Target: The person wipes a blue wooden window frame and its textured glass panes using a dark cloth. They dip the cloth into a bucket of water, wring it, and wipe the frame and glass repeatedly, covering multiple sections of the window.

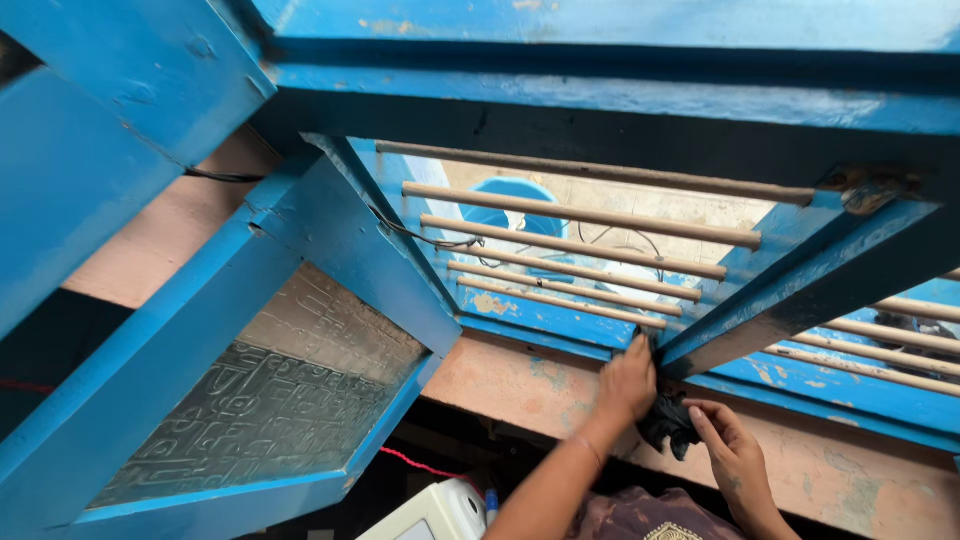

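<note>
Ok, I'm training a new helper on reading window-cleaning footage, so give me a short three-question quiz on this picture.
1. True or false: the left hand presses against the blue painted wooden window frame.
2. What does the right hand touch? A) the pale round wooden bars B) the crumpled dark cloth C) the patterned frosted glass pane
3. Fill in: the open blue shutter with the patterned frosted glass pane is to the ____ of both hands.

Key
1. True; it rests at the bottom corner, where a second shutter meets the frame.
2. B, the crumpled dark cloth, bunched between the two hands.
3. Left.
</note>
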